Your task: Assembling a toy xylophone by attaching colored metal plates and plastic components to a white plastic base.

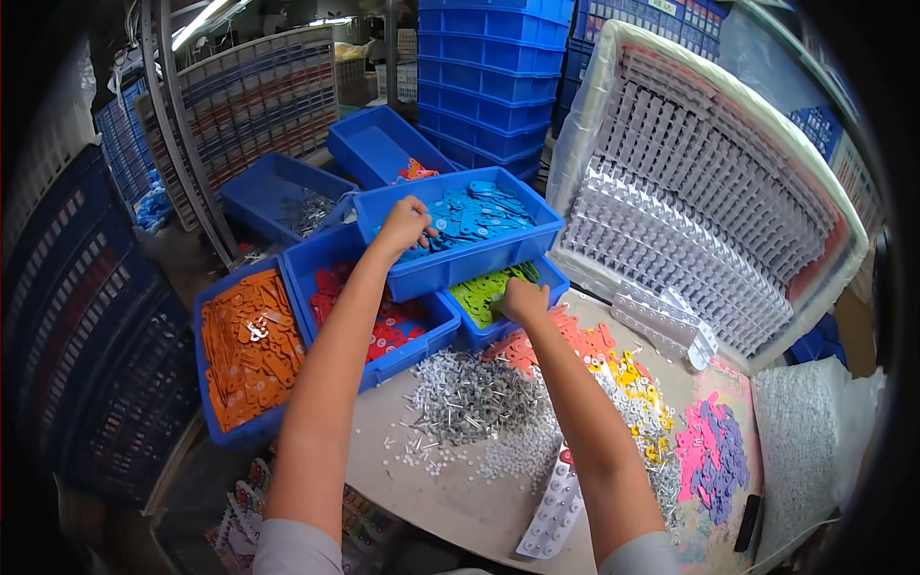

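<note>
My left hand (407,226) is over the left end of a blue bin (479,257) of flat blue plastic pieces (479,211), its fingers curled together. Whatever they pinch is too small to make out. My right hand (523,301) reaches into a lower blue bin (487,335) of lime-green pieces (479,292). Its fingers bend down among the pieces, tips partly hidden, and any held piece does not show. Between my forearms lies a heap of small metal pins and white bits (470,398). A white perforated strip (551,513) with a red piece at its far end lies beside my right forearm.
Blue bins hold orange pieces (249,350) and red pieces (388,331) at left. Coral (575,340), yellow (642,393), pink (704,436) and purple pieces (719,470) lie rightward on the table. A large tray of white strips (700,192) leans behind; stacked blue bins (491,86) stand at the back.
</note>
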A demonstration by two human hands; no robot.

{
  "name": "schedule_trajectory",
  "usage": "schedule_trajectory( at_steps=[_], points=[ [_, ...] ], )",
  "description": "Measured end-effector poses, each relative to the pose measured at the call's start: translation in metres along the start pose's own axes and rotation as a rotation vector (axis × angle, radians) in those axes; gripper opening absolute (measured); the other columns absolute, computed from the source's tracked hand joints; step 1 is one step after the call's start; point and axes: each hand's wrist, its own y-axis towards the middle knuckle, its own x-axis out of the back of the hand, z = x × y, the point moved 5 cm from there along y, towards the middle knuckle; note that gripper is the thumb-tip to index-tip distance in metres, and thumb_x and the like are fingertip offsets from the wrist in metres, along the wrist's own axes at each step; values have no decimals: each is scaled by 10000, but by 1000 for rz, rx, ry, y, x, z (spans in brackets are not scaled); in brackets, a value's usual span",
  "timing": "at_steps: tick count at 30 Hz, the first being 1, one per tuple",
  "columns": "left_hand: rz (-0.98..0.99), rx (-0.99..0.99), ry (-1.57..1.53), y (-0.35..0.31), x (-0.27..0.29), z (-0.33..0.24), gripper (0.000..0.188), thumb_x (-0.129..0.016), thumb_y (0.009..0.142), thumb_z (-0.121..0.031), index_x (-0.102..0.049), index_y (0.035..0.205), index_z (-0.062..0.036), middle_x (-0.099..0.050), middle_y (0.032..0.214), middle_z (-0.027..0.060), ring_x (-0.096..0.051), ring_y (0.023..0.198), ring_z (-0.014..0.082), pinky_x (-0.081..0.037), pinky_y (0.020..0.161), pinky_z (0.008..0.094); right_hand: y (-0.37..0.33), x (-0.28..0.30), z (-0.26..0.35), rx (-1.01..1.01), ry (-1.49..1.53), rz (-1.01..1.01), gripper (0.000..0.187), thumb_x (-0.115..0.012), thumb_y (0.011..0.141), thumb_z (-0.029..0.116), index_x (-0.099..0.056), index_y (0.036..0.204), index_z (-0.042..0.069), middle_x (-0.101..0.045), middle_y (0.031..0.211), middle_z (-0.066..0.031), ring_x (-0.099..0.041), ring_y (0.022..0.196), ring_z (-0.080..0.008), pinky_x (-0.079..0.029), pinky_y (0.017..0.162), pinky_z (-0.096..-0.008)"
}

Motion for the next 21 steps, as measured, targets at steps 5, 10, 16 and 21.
schedule_trajectory(
  at_steps=[5, 10, 16, 21],
  points=[
    [-50, -153, -136, -2, 9, -6, 277, -573, 995, -109, -658, 1212, 40, -763, 887, 149, -671, 587, 143, -465, 482, 280, 11, -16, -8, 13, 113, -1, 464, -823, 788, 495, -751, 1024, 102, -781, 987, -96, -730, 981, -336, -384, 984, -617],
    [-43, -158, -89, 0, 12, -2, 283, -583, 991, -121, -679, 1216, 23, -766, 895, 131, -671, 614, 130, -480, 507, 276, 0, -8, -17, 56, 399, -169, 391, -809, 829, 396, -695, 1044, 90, -754, 962, -91, -719, 898, -310, -474, 905, -520],
    [8, -171, -54, -4, 6, -5, 258, -594, 953, -101, -715, 1154, 6, -769, 875, 110, -683, 645, 119, -502, 534, 265, -42, 19, -31, 184, 957, -223, 184, -702, 980, 201, -642, 1034, 35, -687, 899, -53, -652, 845, -153, -507, 756, -315],
    [32, -171, -14, -8, 10, -4, 260, -616, 926, -89, -724, 1146, -3, -770, 861, 103, -692, 658, 121, -503, 542, 255, -127, 50, -46, 122, 1314, -66, 149, -644, 1033, 168, -621, 1073, 26, -626, 925, 2, -589, 871, -91, -480, 802, -263]
  ],
)
